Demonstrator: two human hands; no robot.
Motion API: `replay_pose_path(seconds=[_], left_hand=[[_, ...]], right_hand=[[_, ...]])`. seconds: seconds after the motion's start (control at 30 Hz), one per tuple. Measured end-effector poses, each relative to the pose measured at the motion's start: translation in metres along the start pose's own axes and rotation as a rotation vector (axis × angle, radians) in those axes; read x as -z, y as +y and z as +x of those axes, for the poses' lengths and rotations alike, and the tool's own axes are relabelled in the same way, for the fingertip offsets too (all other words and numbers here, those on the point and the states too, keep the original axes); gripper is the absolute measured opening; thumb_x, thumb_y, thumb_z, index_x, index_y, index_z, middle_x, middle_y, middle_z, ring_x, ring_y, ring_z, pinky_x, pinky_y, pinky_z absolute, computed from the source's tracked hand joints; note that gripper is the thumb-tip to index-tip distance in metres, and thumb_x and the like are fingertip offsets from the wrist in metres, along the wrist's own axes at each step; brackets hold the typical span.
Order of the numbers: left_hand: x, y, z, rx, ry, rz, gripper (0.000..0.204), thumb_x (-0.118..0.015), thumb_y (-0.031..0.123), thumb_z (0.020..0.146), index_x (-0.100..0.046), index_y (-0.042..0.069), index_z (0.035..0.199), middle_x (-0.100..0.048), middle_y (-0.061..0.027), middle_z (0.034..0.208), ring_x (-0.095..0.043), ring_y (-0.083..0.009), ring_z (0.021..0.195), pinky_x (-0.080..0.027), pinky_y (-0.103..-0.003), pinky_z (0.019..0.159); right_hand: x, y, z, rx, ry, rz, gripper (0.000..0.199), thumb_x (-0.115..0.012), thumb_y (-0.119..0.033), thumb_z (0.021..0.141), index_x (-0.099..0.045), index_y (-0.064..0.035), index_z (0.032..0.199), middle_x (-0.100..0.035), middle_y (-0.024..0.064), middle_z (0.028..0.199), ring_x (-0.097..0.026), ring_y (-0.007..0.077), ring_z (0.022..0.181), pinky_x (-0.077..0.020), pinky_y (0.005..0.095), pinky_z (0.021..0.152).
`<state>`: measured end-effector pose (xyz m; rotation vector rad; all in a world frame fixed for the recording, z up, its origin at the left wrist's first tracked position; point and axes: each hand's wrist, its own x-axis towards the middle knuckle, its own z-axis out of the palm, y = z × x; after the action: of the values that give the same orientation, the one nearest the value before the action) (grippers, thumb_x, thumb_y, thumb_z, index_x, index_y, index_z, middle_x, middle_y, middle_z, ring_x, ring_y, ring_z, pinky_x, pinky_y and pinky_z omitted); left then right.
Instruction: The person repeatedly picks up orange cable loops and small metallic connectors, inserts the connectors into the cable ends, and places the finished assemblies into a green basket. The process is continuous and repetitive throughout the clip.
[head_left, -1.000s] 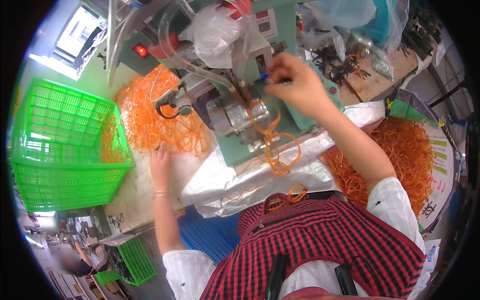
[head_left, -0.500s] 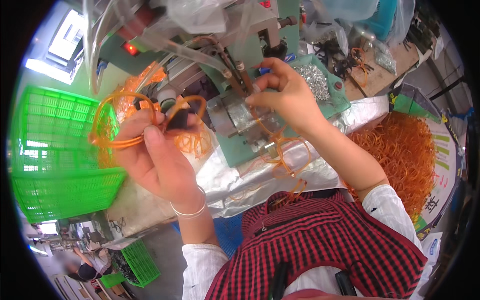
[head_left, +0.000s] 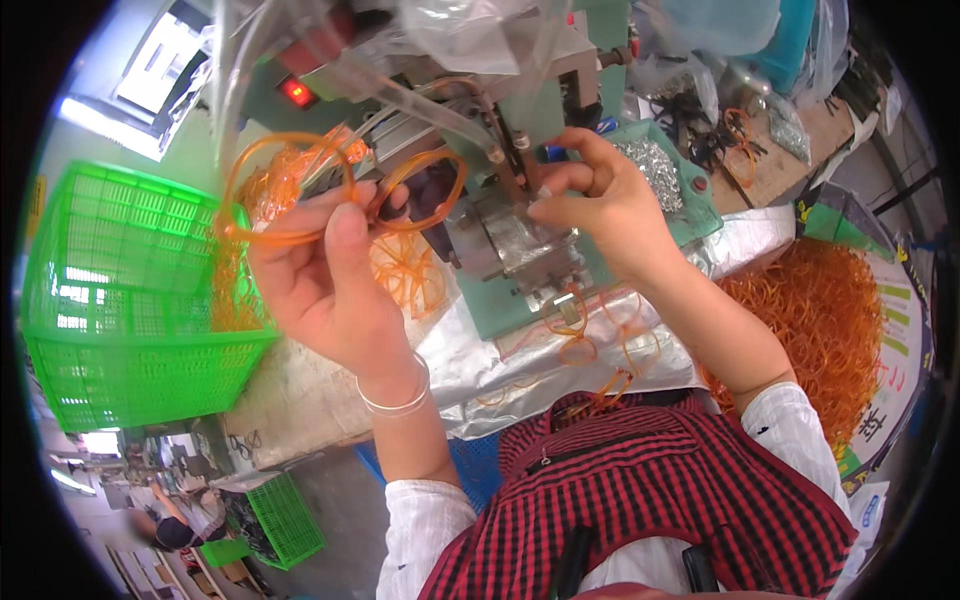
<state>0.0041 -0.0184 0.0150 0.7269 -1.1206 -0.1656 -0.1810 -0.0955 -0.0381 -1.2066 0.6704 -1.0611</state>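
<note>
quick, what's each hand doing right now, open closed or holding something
Left hand: closed, holding orange loops between thumb and fingers.
Right hand: fingers bent by the machine's metal block; whether it holds anything cannot be told.

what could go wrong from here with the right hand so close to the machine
The right hand is right by the machine, so it might get pinched if metal parts move. Orange loops in the left hand overlap the machine in this view, so they could perhaps snag.
</note>
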Motion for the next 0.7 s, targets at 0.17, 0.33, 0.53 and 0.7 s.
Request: replay_pose_path(seconds=[0.17,0.33,0.53,0.7], left_hand=[[0.003,0.0,0.002,-0.009,-0.091,0.086,0.007,-0.058,0.001,0.097,-0.055,-0.001,0.103,-0.067,-0.0169,0.095,-0.068,-0.0226,0.085,-0.061,-0.039,0.075],[0.012,0.014,-0.048,-0.26,-0.4,0.289,0.018,-0.063,-0.008,0.087,-0.059,0.002,0.102,-0.07,-0.0172,0.092,-0.067,-0.0219,0.072,-0.056,-0.034,0.063],[-0.015,-0.018,-0.083,-0.53,-0.632,0.443,0.028,-0.079,-0.001,0.076,-0.066,0.009,0.098,-0.074,-0.0103,0.105,-0.059,-0.0219,0.062,-0.048,-0.03,0.054],[-0.017,-0.032,-0.09,-0.579,-0.64,0.517,0.026,-0.081,0.004,0.071,-0.067,0.009,0.093,-0.074,-0.0056,0.106,-0.059,-0.0208,0.07,-0.048,-0.029,0.055]], right_hand=[[-0.004,-0.01,-0.009,-0.064,0.042,0.032,0.058,-0.066,0.004,0.079,-0.05,0.0016,0.135,-0.069,0.0077,0.096,-0.063,0.0146,0.102,-0.0476,0.0278,0.089],[0.01,-0.025,-0.042,0.26,-0.103,-0.494,0.054,-0.055,0.001,0.084,-0.05,-0.002,0.138,-0.068,0.0149,0.119,-0.066,0.0231,0.113,-0.0506,0.0323,0.094],[0.112,0.043,-0.051,0.072,0.087,-0.925,0.031,-0.054,0.0,0.087,-0.07,-0.0043,0.113,-0.072,0.015,0.109,-0.07,0.029,0.102,-0.0536,0.0361,0.088],[0.127,0.016,-0.027,0.271,0.323,-0.869,0.027,-0.055,-0.002,0.089,-0.069,-0.0051,0.112,-0.072,0.0149,0.105,-0.07,0.0278,0.098,-0.0531,0.0343,0.086]])
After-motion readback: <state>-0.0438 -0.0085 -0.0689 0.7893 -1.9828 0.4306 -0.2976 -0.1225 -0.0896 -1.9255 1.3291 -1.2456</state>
